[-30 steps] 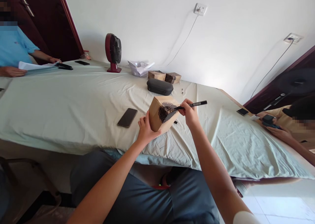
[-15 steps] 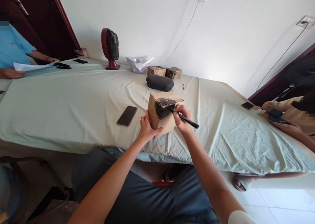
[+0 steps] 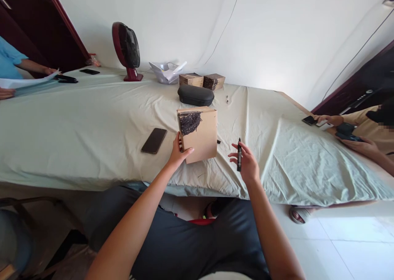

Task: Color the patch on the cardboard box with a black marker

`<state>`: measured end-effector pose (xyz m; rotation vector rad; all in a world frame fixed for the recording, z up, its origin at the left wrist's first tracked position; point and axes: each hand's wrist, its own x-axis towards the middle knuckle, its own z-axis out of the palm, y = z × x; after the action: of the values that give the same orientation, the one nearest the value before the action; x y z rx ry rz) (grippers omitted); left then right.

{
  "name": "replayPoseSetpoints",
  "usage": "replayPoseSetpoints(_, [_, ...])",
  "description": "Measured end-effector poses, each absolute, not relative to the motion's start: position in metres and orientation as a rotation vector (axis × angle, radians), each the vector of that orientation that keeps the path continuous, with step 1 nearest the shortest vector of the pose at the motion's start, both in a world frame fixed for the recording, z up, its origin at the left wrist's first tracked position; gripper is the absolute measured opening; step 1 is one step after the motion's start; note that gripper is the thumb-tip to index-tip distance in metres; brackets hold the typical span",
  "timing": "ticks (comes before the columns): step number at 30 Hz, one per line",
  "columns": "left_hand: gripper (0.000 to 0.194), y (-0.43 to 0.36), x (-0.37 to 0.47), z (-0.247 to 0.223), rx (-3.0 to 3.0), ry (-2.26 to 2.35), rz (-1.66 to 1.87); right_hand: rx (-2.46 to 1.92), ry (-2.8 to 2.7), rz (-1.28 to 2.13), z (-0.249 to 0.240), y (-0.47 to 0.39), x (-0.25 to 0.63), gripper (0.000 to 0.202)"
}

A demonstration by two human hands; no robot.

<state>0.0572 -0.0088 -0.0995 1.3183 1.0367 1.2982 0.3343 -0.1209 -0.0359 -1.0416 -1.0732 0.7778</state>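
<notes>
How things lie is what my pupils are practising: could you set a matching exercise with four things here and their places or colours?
1. cardboard box
2. marker
3. fan
4. closed case

A. in the right hand
B. black, in front of two other boxes
C. held by the left hand
D. dark red and black, standing near the wall

Pairs: 1-C, 2-A, 3-D, 4-B

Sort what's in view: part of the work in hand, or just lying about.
Part of the work:
scribbled cardboard box, in left hand
black marker, in right hand

Just lying about:
smartphone
black case
desk fan
two other cardboard boxes, possibly related
</notes>
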Motion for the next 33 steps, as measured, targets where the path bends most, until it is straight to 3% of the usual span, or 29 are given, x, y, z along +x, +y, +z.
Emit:
replayPoseSetpoints(3, [0.117, -0.007, 0.052, -0.100, 1.339, 1.004, 1.288, -1.205, -1.155, 0.840, -0.049, -0.114, 0.360, 0.035])
replayPoseSetpoints(8, [0.136, -0.001, 0.039, -0.107, 1.436, 0.960, 1.250, -1.620, -1.454, 0.490, -0.062, -0.091, 0.377, 0.026])
replayPoseSetpoints(12, [0.136, 0.002, 0.032, -0.109, 1.509, 0.969, 1.239, -1.825, -1.610, 0.317, -0.063, -0.072, 0.377, 0.013])
replayPoseSetpoints(18, [0.130, 0.005, 0.031, -0.116, 1.589, 0.932, 1.272, -2.092, -1.744, 0.181, -0.070, -0.044, 0.369, 0.033])
replayPoseSetpoints(28, [0.130, 0.008, 0.028, -0.125, 1.599, 0.862, 1.281, -2.158, -1.861, 0.119, -0.083, -0.003, 0.338, 0.044])
replayPoseSetpoints(33, [0.119, 0.002, 0.030, -0.120, 1.571, 0.911, 1.277, -2.070, -1.930, 0.110, -0.086, 0.015, 0.309, 0.034])
